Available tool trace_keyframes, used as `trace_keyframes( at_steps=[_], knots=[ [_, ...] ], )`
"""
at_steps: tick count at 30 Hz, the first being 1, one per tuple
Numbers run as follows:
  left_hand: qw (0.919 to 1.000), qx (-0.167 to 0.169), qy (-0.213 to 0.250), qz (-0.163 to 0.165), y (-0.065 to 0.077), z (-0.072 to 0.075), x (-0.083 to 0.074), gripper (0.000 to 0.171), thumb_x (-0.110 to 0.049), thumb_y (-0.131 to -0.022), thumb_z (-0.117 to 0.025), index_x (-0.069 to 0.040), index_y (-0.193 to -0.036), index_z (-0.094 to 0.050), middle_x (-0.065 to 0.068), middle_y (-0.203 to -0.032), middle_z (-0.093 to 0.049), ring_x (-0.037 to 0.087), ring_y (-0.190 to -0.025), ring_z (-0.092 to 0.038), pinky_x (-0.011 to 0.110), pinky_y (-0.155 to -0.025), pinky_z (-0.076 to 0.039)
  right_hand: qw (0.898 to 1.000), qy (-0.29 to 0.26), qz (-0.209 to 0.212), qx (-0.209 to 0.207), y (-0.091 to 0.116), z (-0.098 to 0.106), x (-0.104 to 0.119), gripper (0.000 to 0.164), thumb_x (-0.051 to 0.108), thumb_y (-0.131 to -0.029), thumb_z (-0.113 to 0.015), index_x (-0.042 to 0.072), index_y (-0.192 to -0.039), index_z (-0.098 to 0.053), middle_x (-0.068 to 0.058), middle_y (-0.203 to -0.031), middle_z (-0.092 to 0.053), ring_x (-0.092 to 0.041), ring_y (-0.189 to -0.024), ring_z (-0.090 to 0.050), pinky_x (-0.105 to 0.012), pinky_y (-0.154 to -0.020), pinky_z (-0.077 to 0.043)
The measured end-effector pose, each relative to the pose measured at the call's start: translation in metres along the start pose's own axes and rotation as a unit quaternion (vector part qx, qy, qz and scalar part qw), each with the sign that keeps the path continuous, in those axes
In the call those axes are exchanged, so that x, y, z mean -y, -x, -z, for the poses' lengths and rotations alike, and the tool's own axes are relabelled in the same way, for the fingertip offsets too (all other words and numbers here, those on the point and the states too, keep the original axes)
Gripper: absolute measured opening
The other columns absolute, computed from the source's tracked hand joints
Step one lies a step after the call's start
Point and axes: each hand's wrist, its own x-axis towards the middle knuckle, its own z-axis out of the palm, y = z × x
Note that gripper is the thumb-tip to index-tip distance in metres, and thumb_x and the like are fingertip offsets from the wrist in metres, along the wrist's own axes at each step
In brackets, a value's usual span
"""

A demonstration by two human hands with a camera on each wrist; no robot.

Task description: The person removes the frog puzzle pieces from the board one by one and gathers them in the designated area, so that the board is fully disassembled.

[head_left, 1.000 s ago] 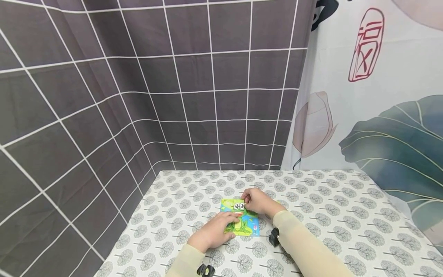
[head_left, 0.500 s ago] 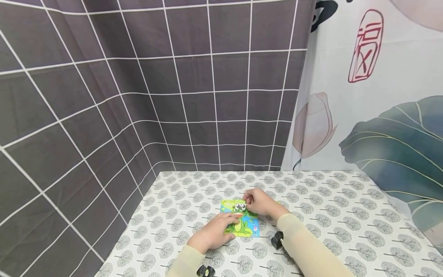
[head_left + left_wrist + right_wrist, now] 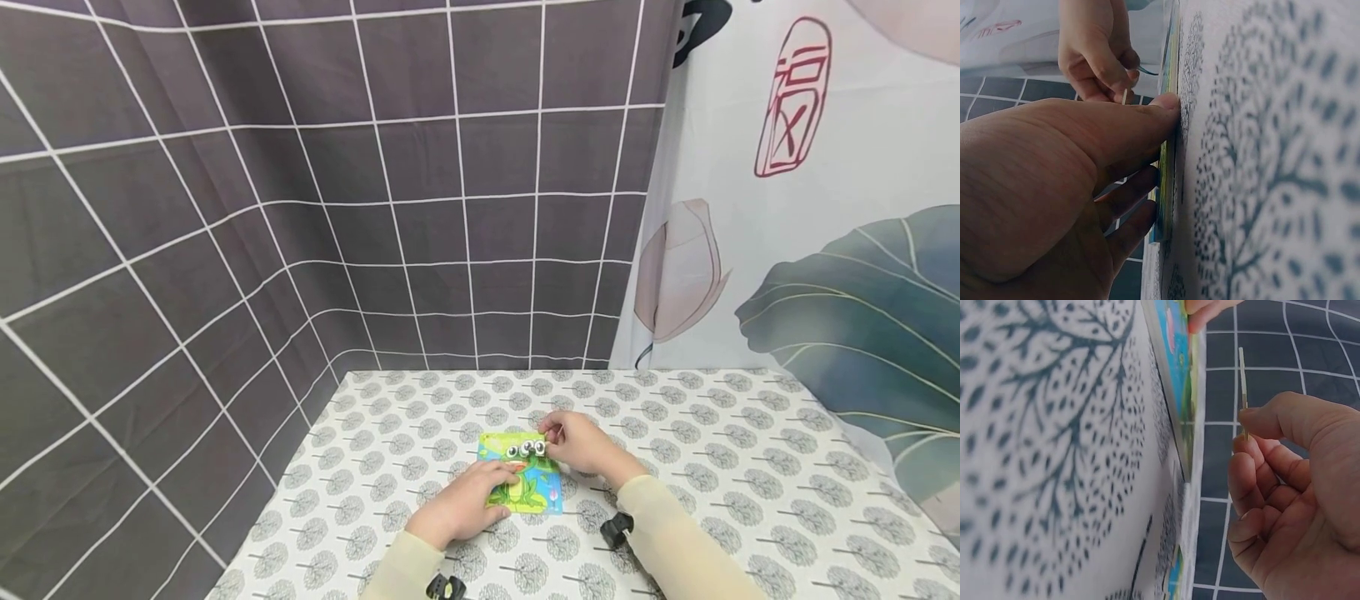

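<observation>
A square frog jigsaw puzzle (image 3: pixel 553 498) in green, yellow and blue lies flat on the table. Across its left side rests my left hand (image 3: pixel 468 500), fingers on the face and thumb near the front edge. My right hand (image 3: pixel 579 443) pinches a thin puzzle piece (image 3: pixel 534 448) with frog eyes between thumb and fingers, above the upper right of the puzzle. The right wrist view shows this piece edge-on (image 3: pixel 1242 381), apart from the board. One more printed eye (image 3: pixel 512 452) shows on the puzzle beside it. My left hand hides part of the frog.
A tree-print cloth (image 3: pixel 397 400) covers the table. Low in the right wrist view, another small colourful flat item (image 3: pixel 1175 575) lies on the cloth. A dark grid curtain (image 3: pixel 420 233) hangs behind, and a lotus-print curtain (image 3: pixel 720 250) at right.
My right hand has moved a little to the right, carrying the eye piece with it, and a printed eye shows to its left. The left hand stays in place.
</observation>
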Motion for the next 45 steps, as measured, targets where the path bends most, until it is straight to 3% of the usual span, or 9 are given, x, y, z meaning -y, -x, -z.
trace_keyframes(
  at_steps=[15, 22, 45],
  knots=[
    [1.0, 0.001, -0.001, 0.001, 0.001, -0.002, 0.001, 0.051, -0.026, -0.096, -0.075, -0.018, -0.144, -0.061, -0.012, -0.163, -0.042, 0.023, -0.149, -0.041, 0.049, -0.121, -0.037, 1.0, 0.0, 0.002, -0.023, 0.021, 0.021, -0.01, 0.024, -0.001, -0.083, -0.075, 0.009, -0.105, -0.072, 0.003, -0.086, -0.061, -0.015, -0.072, -0.055, -0.027, -0.061, -0.052],
    [1.0, -0.004, -0.001, 0.003, 0.003, 0.0, 0.0, 0.051, -0.026, -0.096, -0.075, -0.018, -0.145, -0.062, -0.014, -0.163, -0.042, 0.022, -0.149, -0.04, 0.05, -0.122, -0.036, 0.999, -0.017, -0.017, -0.025, 0.026, 0.036, -0.011, 0.029, 0.0, -0.085, -0.074, 0.011, -0.112, -0.071, 0.002, -0.091, -0.061, -0.016, -0.076, -0.055, -0.027, -0.063, -0.053],
    [0.9999, -0.009, 0.006, -0.004, 0.005, -0.001, 0.0, 0.051, -0.024, -0.096, -0.074, -0.016, -0.145, -0.061, -0.013, -0.163, -0.041, 0.024, -0.149, -0.04, 0.053, -0.122, -0.035, 0.999, -0.017, -0.025, -0.03, 0.042, 0.073, -0.052, 0.025, -0.001, -0.083, -0.076, 0.008, -0.107, -0.071, -0.001, -0.09, -0.063, -0.018, -0.08, -0.056, -0.027, -0.067, -0.054]
  ],
)
